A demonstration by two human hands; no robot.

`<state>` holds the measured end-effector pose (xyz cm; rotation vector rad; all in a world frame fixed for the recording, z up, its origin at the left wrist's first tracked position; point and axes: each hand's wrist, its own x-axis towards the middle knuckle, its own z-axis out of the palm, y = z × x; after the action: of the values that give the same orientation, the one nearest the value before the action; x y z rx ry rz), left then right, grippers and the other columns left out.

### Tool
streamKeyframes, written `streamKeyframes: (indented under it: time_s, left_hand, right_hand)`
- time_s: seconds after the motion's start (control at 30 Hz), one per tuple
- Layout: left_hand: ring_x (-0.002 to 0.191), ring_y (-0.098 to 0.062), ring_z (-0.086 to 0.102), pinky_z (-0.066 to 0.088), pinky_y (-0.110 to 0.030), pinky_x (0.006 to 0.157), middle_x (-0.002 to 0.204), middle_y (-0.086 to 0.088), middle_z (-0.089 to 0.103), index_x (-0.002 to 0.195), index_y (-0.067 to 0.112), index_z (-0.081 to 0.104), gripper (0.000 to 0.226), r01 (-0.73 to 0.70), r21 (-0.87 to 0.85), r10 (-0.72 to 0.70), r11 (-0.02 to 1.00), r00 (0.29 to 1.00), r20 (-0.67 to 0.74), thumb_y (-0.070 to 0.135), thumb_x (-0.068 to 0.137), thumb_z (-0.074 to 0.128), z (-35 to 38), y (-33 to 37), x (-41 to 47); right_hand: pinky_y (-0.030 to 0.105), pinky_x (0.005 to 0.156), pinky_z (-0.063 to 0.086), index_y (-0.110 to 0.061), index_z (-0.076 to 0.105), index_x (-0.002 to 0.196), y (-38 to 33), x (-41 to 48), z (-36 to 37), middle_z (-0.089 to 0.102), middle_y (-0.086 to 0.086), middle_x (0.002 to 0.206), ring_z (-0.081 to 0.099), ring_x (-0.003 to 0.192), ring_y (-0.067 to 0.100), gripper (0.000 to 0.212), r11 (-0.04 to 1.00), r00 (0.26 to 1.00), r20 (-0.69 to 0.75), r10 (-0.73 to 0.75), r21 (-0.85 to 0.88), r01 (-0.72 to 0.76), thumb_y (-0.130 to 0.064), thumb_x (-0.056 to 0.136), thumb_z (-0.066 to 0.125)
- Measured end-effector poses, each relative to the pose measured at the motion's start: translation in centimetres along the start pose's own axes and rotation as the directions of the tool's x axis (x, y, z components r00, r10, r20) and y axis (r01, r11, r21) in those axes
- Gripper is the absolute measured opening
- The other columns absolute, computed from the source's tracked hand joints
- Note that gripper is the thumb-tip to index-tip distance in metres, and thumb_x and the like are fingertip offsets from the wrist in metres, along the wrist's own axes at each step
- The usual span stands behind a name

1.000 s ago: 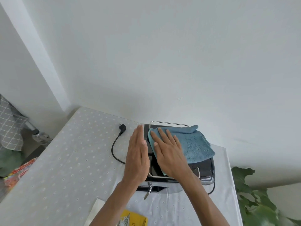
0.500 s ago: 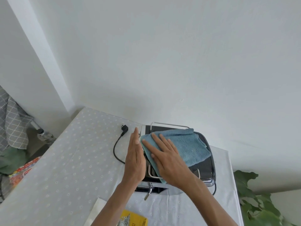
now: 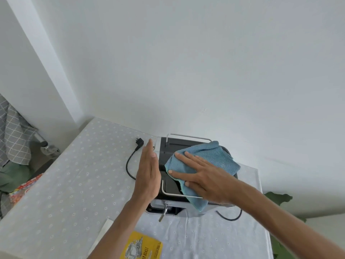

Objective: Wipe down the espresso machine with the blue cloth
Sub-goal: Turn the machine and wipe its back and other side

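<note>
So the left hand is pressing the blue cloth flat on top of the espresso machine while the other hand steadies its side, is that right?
Not quite. In the head view it is the right hand pressing the blue cloth flat on top of the espresso machine; the left hand is the one held open against its side.

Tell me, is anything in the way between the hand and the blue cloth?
No. The right hand lies flat on the blue cloth, pressing it onto the top of the espresso machine. Nothing sits between them. The left hand rests against the machine's left side, clear of the cloth.
</note>
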<state>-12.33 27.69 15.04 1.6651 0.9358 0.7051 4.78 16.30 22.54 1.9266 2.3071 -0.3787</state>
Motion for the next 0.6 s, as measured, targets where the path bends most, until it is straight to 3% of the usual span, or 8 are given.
streamKeyframes:
  time_s: [0.07, 0.17, 0.23, 0.3, 0.4, 0.47, 0.53, 0.6]
  left_hand:
    - [0.146, 0.007, 0.005, 0.008, -0.015, 0.118, 0.161, 0.018, 0.01, 0.155, 0.03, 0.011, 0.059, 0.0, 0.035, 0.0, 0.999, 1.0, -0.01, 0.053, 0.101, 0.012, 0.2, 0.0, 0.1]
    - [0.147, 0.003, 0.007, 0.01, -0.026, 0.121, 0.162, 0.014, 0.011, 0.156, 0.028, 0.01, 0.066, -0.002, 0.076, 0.004, 0.997, 1.0, -0.015, 0.059, 0.097, 0.012, 0.3, -0.2, 0.3]
    - [0.147, 0.001, 0.006, 0.01, -0.03, 0.122, 0.162, 0.014, 0.01, 0.156, 0.028, 0.009, 0.062, 0.006, 0.086, -0.005, 0.996, 1.0, -0.021, 0.056, 0.1, 0.013, 0.3, 0.0, 0.1]
    - [0.148, 0.001, 0.005, 0.009, -0.029, 0.122, 0.162, 0.015, 0.009, 0.156, 0.029, 0.007, 0.061, 0.015, 0.096, -0.012, 0.995, 1.0, -0.024, 0.053, 0.101, 0.013, 0.3, 0.3, 0.0]
    - [0.146, 0.005, 0.001, 0.003, -0.016, 0.117, 0.161, 0.018, 0.006, 0.156, 0.031, 0.006, 0.06, 0.021, 0.127, -0.017, 0.992, 0.999, -0.03, 0.053, 0.1, 0.013, 0.5, 0.8, -0.4]
    - [0.144, 0.008, 0.002, 0.003, -0.012, 0.113, 0.161, 0.018, 0.006, 0.155, 0.031, 0.005, 0.059, 0.027, 0.134, -0.023, 0.991, 0.999, -0.033, 0.052, 0.1, 0.014, 0.5, 0.9, -0.5]
    - [0.146, 0.003, 0.003, 0.005, -0.02, 0.118, 0.162, 0.016, 0.006, 0.155, 0.033, 0.004, 0.06, 0.027, 0.135, -0.023, 0.991, 0.999, -0.027, 0.053, 0.1, 0.013, 0.5, 0.5, -0.4]
    - [0.148, 0.001, 0.004, 0.008, -0.03, 0.122, 0.162, 0.016, 0.007, 0.155, 0.035, 0.004, 0.06, 0.016, 0.127, -0.013, 0.992, 1.0, -0.025, 0.056, 0.1, 0.012, 0.6, 0.2, -0.3]
  right_hand:
    - [0.023, 0.119, -0.009, -0.054, 0.014, 0.154, 1.2, -1.1, -0.5, -0.019, -0.009, 0.167, -0.018, 0.153, 0.013, 0.049, 1.0, 0.999, 0.033, -0.014, -0.016, 0.014, -0.044, 0.108, 0.027]
    - [0.019, 0.116, -0.008, -0.06, 0.019, 0.15, 3.3, -3.0, -1.1, -0.017, -0.017, 0.166, -0.019, 0.152, 0.006, 0.045, 1.0, 0.998, 0.065, -0.018, 0.01, 0.017, -0.049, 0.108, 0.028]
    - [0.024, 0.12, 0.014, -0.066, 0.021, 0.146, 4.3, -4.2, -1.6, -0.016, -0.025, 0.164, -0.017, 0.151, 0.0, 0.042, 0.999, 0.996, 0.086, -0.002, 0.041, -0.001, -0.055, 0.106, 0.025]
    - [0.029, 0.111, 0.039, -0.07, 0.022, 0.143, 5.1, -5.1, -2.2, -0.015, -0.033, 0.161, -0.012, 0.15, -0.005, 0.04, 0.999, 0.994, 0.105, 0.014, 0.05, -0.019, -0.059, 0.104, 0.022]
    - [0.033, 0.101, 0.051, -0.075, 0.024, 0.138, 6.1, -5.8, -2.5, -0.01, -0.037, 0.16, -0.004, 0.151, -0.007, 0.038, 0.997, 0.994, 0.107, 0.013, 0.071, -0.021, -0.061, 0.102, 0.021]
    - [0.035, 0.104, 0.049, -0.075, 0.024, 0.137, 6.3, -5.8, -2.3, -0.009, -0.036, 0.161, -0.004, 0.151, -0.005, 0.038, 0.995, 0.994, 0.11, 0.008, 0.101, -0.019, -0.061, 0.102, 0.022]
    - [0.035, 0.114, 0.04, -0.073, 0.025, 0.14, 6.2, -5.4, -1.9, -0.009, -0.03, 0.163, -0.008, 0.152, -0.003, 0.038, 0.993, 0.993, 0.116, -0.003, 0.12, -0.011, -0.06, 0.104, 0.023]
    - [0.037, 0.124, 0.022, -0.068, 0.024, 0.144, 5.7, -4.5, -1.3, -0.011, -0.022, 0.166, -0.011, 0.154, 0.005, 0.04, 0.993, 0.994, 0.106, -0.039, 0.117, 0.026, -0.058, 0.105, 0.021]
